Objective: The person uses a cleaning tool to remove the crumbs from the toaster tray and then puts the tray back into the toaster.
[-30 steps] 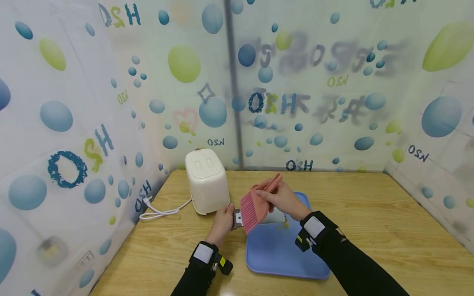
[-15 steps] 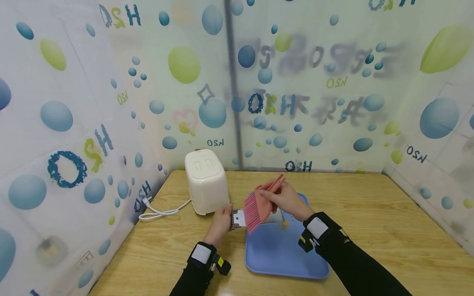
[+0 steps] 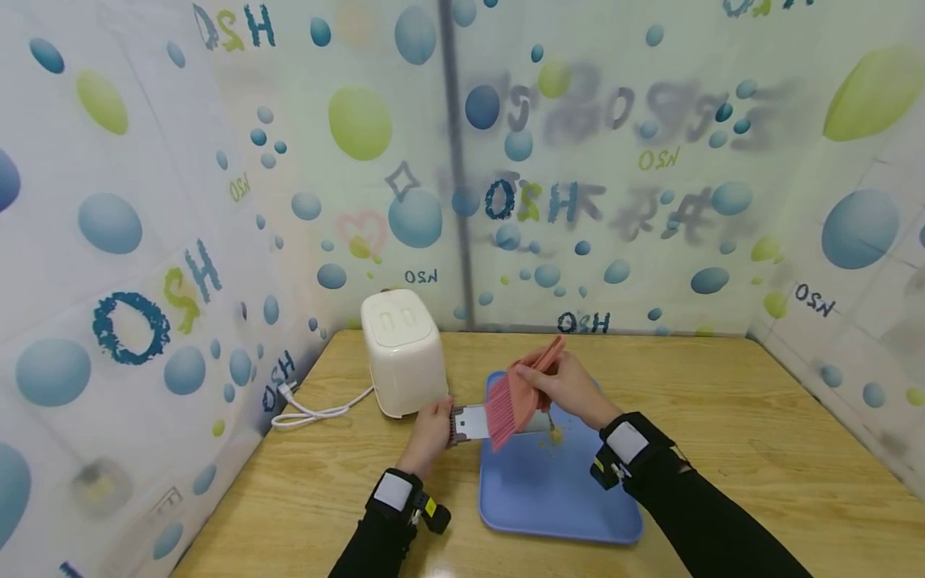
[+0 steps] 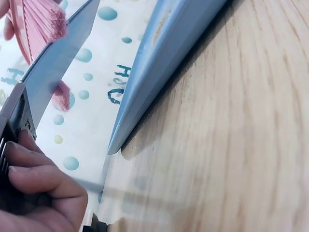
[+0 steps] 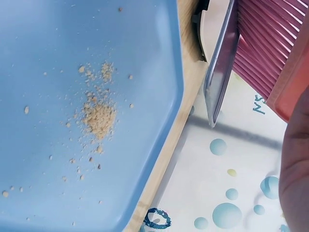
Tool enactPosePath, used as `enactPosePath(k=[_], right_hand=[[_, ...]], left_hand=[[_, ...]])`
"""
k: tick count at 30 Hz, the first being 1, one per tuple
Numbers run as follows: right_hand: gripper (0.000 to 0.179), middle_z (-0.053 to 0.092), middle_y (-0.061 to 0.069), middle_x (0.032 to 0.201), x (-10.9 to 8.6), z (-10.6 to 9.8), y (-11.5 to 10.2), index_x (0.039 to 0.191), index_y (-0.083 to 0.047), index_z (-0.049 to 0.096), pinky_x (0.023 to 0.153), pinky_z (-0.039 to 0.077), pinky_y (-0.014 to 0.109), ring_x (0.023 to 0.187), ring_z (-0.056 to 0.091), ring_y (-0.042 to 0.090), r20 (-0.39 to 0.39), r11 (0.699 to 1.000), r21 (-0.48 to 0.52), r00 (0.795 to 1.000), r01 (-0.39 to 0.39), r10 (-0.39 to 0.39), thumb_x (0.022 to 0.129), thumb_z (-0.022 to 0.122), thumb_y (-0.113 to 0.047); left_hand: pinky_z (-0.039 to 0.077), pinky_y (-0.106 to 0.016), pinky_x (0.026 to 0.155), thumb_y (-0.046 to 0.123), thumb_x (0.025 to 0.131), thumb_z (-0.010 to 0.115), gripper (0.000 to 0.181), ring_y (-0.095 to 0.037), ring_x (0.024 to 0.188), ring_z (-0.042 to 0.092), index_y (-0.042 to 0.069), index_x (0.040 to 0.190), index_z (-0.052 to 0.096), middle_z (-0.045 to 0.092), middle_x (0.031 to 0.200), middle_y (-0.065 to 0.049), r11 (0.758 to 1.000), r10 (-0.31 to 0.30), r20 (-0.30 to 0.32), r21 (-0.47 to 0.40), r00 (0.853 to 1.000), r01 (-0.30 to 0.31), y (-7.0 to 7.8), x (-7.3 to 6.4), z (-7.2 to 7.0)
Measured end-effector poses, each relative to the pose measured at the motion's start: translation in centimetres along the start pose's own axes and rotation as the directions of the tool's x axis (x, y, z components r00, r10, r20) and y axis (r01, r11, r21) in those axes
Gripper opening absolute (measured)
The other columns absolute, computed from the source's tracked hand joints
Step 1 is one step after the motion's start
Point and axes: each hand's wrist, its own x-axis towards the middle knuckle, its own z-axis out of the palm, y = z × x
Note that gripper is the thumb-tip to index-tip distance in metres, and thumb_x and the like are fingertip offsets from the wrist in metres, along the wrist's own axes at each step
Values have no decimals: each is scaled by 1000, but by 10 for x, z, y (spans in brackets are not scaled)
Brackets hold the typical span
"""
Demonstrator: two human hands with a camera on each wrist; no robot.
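My left hand grips the dark end of a flat metal crumb tray, which reaches out over the blue tray. In the left wrist view, the fingers curl round that dark end, and the plate stands tilted above the blue rim. With my right hand I hold a pink brush by its handle, its bristles against the crumb tray. The left wrist view has bristles on both sides of the plate. A small heap of tan crumbs lies in the blue tray.
A cream toaster stands behind my left hand, its white cord and plug lying to the left on the wooden table. Patterned curtains enclose the table at the back and both sides.
The brush and right hand have moved to the right along the crumb tray, uncovering more of its plate near the left hand. The left hand has stayed nearly in place.
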Motion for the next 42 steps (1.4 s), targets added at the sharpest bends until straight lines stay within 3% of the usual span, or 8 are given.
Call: enactPosePath(k=[20, 31, 42], right_hand=[[35, 66, 10, 72, -7, -17, 12, 123, 7, 65, 48, 49, 30, 52, 55, 17, -64, 1000, -5, 998, 22, -23, 102, 65, -21], [34, 63, 9, 67, -11, -26, 18, 117, 5, 66, 48, 48, 31, 52, 54, 19, -81, 999, -28, 996, 36, -38, 102, 65, -25], [31, 58, 10, 62, -11, -29, 12, 105, 1, 69, 47, 48, 33, 49, 54, 21, -148, 988, -150, 988, 25, -47, 101, 66, -30]], left_hand=[[44, -27, 71, 27, 113, 33, 41, -15, 80, 56, -5, 113, 58, 59, 90, -6, 1000, -10, 0, -14, 1000, 10, 0, 0, -4], [45, -26, 68, 27, 113, 33, 40, -14, 78, 56, -5, 113, 58, 59, 89, -6, 1000, -22, 7, -9, 1000, 22, 0, 1, -5], [46, -25, 67, 28, 113, 32, 41, -14, 77, 57, -5, 115, 57, 59, 90, -6, 1000, -24, 6, -6, 1000, 24, 0, 2, -5]])
